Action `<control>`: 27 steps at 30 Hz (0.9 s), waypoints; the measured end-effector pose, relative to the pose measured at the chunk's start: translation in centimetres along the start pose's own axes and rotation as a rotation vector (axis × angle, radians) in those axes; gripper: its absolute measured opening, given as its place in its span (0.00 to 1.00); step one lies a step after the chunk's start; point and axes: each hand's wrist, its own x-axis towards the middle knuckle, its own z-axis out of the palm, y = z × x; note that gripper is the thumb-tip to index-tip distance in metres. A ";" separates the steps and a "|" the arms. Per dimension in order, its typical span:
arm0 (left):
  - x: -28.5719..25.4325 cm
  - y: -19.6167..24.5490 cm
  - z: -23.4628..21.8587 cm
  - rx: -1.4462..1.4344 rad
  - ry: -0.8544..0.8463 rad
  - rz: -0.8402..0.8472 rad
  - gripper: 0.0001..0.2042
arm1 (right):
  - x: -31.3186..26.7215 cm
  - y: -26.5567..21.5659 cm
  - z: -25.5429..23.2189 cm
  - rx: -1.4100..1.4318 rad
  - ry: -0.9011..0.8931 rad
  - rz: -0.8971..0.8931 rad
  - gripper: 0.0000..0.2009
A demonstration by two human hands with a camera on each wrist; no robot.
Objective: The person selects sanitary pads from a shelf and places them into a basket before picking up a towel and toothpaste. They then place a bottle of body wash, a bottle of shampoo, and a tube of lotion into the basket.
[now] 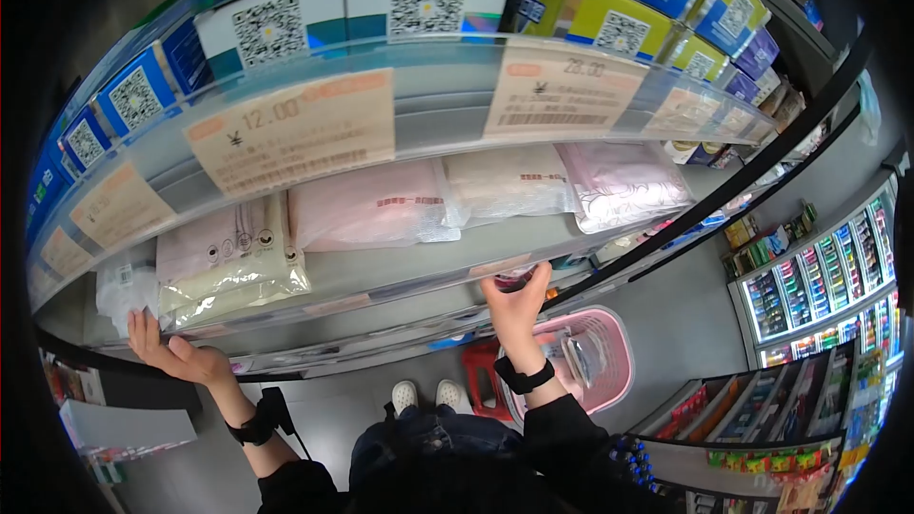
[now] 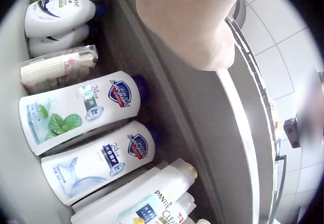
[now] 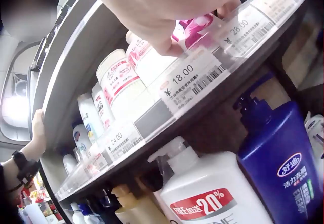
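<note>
My left hand (image 1: 176,350) rests at the left end of the shelf's front edge, fingers extended by a small white package (image 1: 126,293). In the left wrist view, only the lower part of that hand (image 2: 190,24) shows, above a shelf of bottles. My right hand (image 1: 517,303) reaches to a lower shelf, thumb and fingers around a pink-and-magenta container (image 3: 193,31). Most of it is hidden by the hand (image 3: 169,11) in the right wrist view. White containers with pink labels (image 3: 119,75) stand beside it, behind a price tag (image 3: 190,80).
Soft plastic-wrapped packs (image 1: 371,205) lie on the shelf under boxes with QR codes (image 1: 426,5). Safeguard bottles (image 2: 81,110) stand on another shelf. White and blue pump bottles (image 3: 278,158) stand below the right hand. A pink basket (image 1: 624,362) sits on a red stool (image 1: 484,376).
</note>
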 end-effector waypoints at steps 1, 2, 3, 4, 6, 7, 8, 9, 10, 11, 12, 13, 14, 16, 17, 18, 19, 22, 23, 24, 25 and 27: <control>0.1 0.0 0.0 0.010 0.001 0.009 0.21 | -0.1 -0.4 -0.1 0.157 0.018 0.092 0.32; 0.0 0.0 0.0 0.000 -0.001 0.007 0.21 | -0.2 -0.5 -0.5 0.150 0.026 0.095 0.32; 0.0 -0.1 0.1 0.009 0.003 0.010 0.21 | -0.4 -0.6 -0.9 0.225 0.021 0.179 0.32; 0.0 -0.1 0.1 0.019 0.008 0.012 0.21 | -0.6 -0.6 -1.2 0.302 0.016 0.261 0.32; 0.1 0.0 0.2 0.014 0.013 0.017 0.21 | -1.1 1.4 -1.5 0.223 -0.012 0.275 0.32; 0.0 -0.1 0.2 0.012 0.019 0.018 0.21 | -0.9 1.5 -1.7 0.362 0.012 0.131 0.33; 0.0 -0.2 0.3 0.012 0.024 0.019 0.21 | -0.8 1.7 -1.9 0.500 0.033 -0.015 0.34; 0.0 -0.2 0.3 0.011 0.022 0.017 0.21 | -1.1 1.8 -2.6 0.549 0.058 -0.017 0.36; 0.0 -0.2 0.3 0.017 0.022 0.020 0.21 | -1.1 1.9 -3.3 0.547 0.057 -0.015 0.36; 0.0 -0.2 0.3 0.023 0.020 0.023 0.20 | -1.0 2.4 -4.3 0.532 0.109 -0.080 0.34; 0.0 -0.3 0.2 0.022 0.015 0.024 0.20 | -1.1 2.9 -5.4 0.517 0.163 -0.144 0.33; -0.1 -0.3 0.2 0.008 0.016 0.022 0.20 | -1.3 3.7 -6.8 0.514 0.163 -0.141 0.33; -0.1 -0.3 0.2 -0.006 0.018 0.020 0.20 | -1.8 4.6 -8.5 0.303 0.072 -0.093 0.32; 0.0 -0.2 0.2 0.004 0.014 0.023 0.20 | -3.9 5.8 -10.4 0.087 -0.018 -0.044 0.31; 0.0 -0.1 0.2 0.018 0.014 0.027 0.20 | -5.1 6.7 -10.7 0.039 -0.011 0.135 0.29; 0.0 -0.1 0.3 0.019 0.015 0.024 0.20 | -6.4 7.9 -11.1 -0.010 -0.005 0.313 0.29; 0.0 -0.1 0.3 0.016 0.021 0.023 0.20 | -8.0 9.6 -11.7 -0.010 -0.008 0.310 0.29; -0.1 -0.3 0.3 0.025 0.027 0.030 0.20 | -12.9 16.8 -13.3 -0.187 -0.215 0.474 0.32; -0.1 -0.4 0.3 0.029 0.027 0.037 0.20 | -14.6 19.0 -13.7 -0.328 -0.266 0.459 0.32; 0.0 -0.3 0.3 0.029 0.027 0.038 0.20 | -15.7 20.6 -13.9 -0.469 -0.315 0.442 0.32; 0.0 -0.3 0.4 0.025 0.034 0.040 0.20 | -16.1 21.1 -14.0 -0.468 -0.314 0.444 0.32; 0.0 -0.2 0.5 0.021 0.043 0.042 0.20 | -16.8 22.3 -14.0 -0.689 -0.502 0.729 0.28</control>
